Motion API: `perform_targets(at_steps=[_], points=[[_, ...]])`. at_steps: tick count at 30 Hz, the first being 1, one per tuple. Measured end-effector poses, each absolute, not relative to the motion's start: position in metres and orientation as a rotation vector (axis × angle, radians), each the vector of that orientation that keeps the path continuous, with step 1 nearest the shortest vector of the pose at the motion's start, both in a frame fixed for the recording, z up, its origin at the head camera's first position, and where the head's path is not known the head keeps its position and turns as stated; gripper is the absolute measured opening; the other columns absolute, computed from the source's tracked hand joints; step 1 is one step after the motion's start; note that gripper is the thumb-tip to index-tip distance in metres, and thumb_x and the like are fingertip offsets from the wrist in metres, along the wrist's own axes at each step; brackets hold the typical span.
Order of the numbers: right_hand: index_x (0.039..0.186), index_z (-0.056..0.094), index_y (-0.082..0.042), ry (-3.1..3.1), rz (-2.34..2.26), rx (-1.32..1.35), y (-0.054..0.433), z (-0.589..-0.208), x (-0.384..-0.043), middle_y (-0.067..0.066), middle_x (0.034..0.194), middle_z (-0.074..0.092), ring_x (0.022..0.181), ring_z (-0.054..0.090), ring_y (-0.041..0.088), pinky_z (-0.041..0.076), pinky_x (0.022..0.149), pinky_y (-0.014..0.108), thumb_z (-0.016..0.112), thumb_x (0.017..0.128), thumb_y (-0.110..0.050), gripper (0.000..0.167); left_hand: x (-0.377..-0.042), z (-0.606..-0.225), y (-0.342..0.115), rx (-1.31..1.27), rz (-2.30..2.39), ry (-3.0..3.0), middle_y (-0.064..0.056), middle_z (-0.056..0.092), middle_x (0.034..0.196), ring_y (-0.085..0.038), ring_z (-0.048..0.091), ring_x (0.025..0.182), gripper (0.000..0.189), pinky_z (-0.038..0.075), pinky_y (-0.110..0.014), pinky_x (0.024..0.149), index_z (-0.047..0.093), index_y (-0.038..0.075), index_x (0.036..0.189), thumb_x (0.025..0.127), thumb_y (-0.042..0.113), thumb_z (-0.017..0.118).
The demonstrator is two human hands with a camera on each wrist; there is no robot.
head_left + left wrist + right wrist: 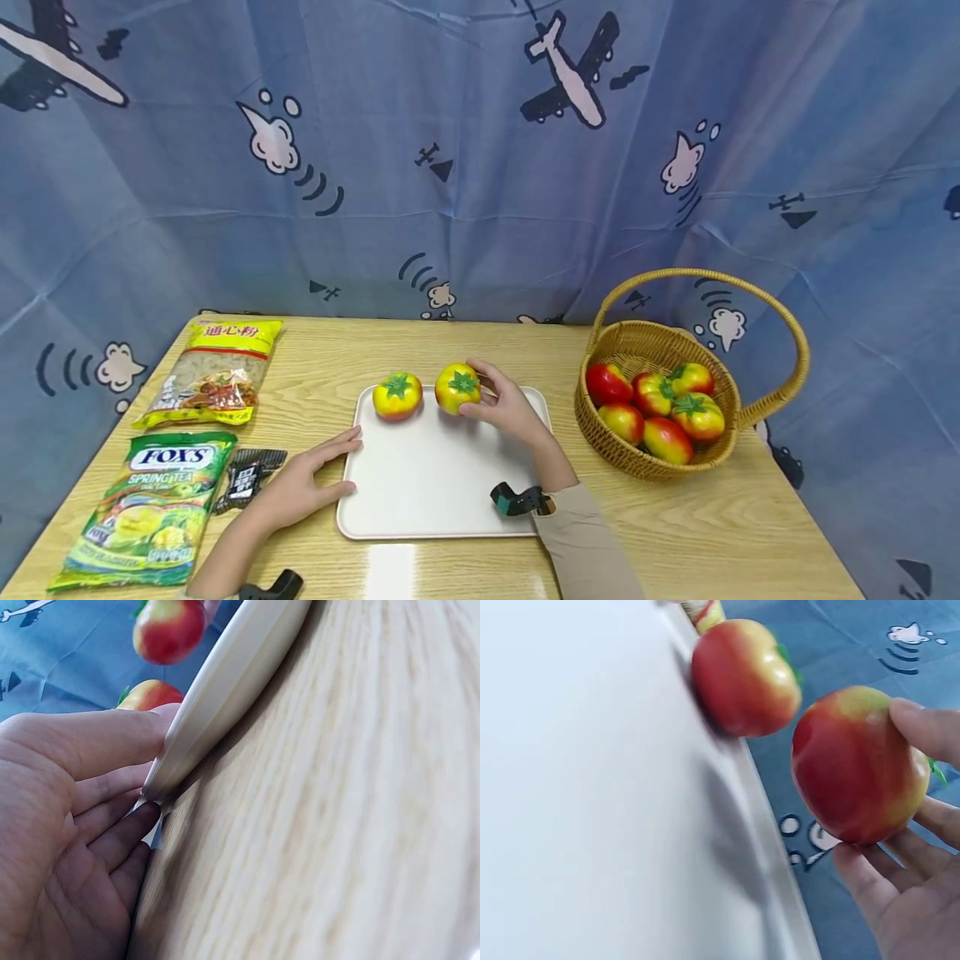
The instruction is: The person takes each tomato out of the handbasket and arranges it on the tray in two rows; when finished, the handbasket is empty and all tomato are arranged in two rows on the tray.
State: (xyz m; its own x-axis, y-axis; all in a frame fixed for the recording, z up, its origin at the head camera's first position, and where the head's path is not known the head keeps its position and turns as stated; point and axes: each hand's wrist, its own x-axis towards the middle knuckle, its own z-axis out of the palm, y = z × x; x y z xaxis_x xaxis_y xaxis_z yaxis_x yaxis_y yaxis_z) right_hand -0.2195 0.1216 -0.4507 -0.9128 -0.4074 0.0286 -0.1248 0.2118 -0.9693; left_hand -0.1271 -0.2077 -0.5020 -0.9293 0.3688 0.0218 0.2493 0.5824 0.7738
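Note:
My right hand holds a yellow-and-red tomato with a green leafy top, between thumb and fingers. In the right wrist view that held tomato hangs above the white tray, its shadow falling on the surface. Just left of it, a second tomato sits at the tray's far left corner. My left hand rests at the tray's left edge, thumb and fingers spread. Seen from the left wrist, its thumb and fingertips touch the tray rim.
To the right stands a wicker basket with a tall handle, holding several red-and-yellow fruits. On the left lie a yellow pasta bag, a green FOX'S candy bag and a small black packet. A blue curtain hangs behind the table.

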Motion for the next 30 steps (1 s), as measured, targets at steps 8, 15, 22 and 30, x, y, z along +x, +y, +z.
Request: perform_targets(at_steps=[8,15,22,30], points=[[0.146,0.033,-0.004,2.29,-1.714,-0.451,0.115,-0.465,-0.22,0.012,0.15,0.036,0.138,0.036,0.03,0.037,0.109,0.039,0.074,0.082,-0.012,0.076,-0.127,-0.502,-0.208,0.52,1.273,2.668,0.003,0.038,0.151,-0.029,0.032,0.14,0.06,0.032,-0.054,0.109,0.053,0.021,0.137,0.083,0.045,0.068],[0.147,0.033,-0.006,2.306,-1.7,-0.436,0.11,-0.472,-0.22,0.012,0.152,0.033,0.141,0.031,0.03,0.033,0.112,0.04,0.073,0.083,-0.011,0.076,-0.127,-0.5,-0.207,0.512,1.273,2.679,0.002,0.038,0.151,-0.029,0.032,0.139,0.06,0.031,-0.053,0.11,0.053,0.018,0.136,0.083,0.04,0.071],[0.148,0.032,-0.01,2.324,-1.693,-0.437,0.107,-0.479,-0.223,0.01,0.153,0.031,0.142,0.03,0.026,0.032,0.112,0.036,0.072,0.084,-0.013,0.076,-0.128,-0.498,-0.207,0.523,1.287,2.671,0.002,0.038,0.151,-0.029,0.032,0.14,0.06,0.031,-0.053,0.11,0.053,0.017,0.136,0.083,0.039,0.071],[0.151,0.024,-0.008,2.339,-1.622,-0.485,0.104,-0.483,-0.226,0.013,0.156,0.026,0.143,0.026,0.027,0.03,0.113,0.036,0.07,0.086,-0.024,0.081,-0.126,-0.497,-0.207,0.533,1.292,2.67,-0.001,0.038,0.151,-0.031,0.032,0.139,0.06,0.03,-0.054,0.11,0.053,0.016,0.136,0.083,0.038,0.07]])
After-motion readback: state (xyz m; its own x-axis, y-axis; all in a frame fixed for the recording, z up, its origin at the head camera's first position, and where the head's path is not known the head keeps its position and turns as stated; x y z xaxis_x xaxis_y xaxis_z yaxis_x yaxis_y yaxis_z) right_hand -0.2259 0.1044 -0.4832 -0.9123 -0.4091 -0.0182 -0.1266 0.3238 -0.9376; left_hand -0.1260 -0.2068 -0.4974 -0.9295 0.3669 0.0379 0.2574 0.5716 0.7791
